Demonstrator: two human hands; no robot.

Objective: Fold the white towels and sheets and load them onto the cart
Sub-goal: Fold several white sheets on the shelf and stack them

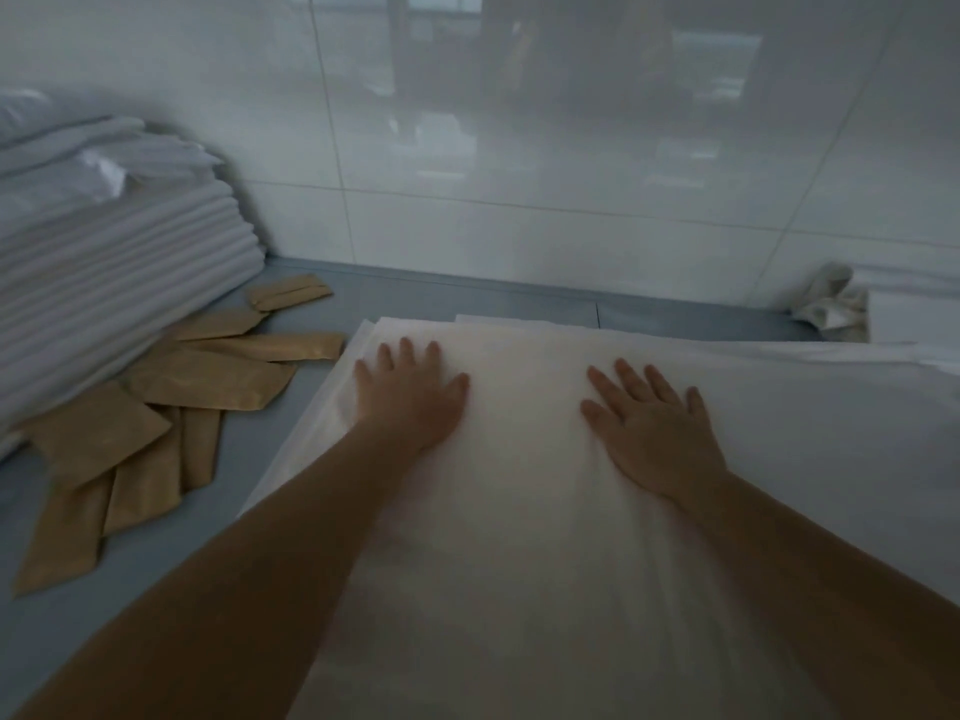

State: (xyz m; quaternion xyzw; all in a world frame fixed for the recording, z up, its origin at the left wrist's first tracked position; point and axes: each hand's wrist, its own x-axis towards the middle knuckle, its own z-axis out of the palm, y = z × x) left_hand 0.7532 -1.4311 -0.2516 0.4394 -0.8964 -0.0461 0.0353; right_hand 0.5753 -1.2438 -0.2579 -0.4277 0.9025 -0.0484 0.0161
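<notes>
A white sheet (524,511), folded in layers, lies flat on the grey table (156,574) in front of me. My left hand (410,397) presses flat on its far left part, fingers straight and spread. My right hand (649,423) lies flat on the sheet to the right, palm down with fingers spread. More white fabric (831,423) spreads out to the right of the folded part. No cart is in view.
A tall stack of folded white linen (114,262) stands at the left. Several brown paper packets (171,407) lie scattered beside it on the table. A glossy white tiled wall (519,148) runs along the far edge. A crumpled cloth (831,304) sits at the far right.
</notes>
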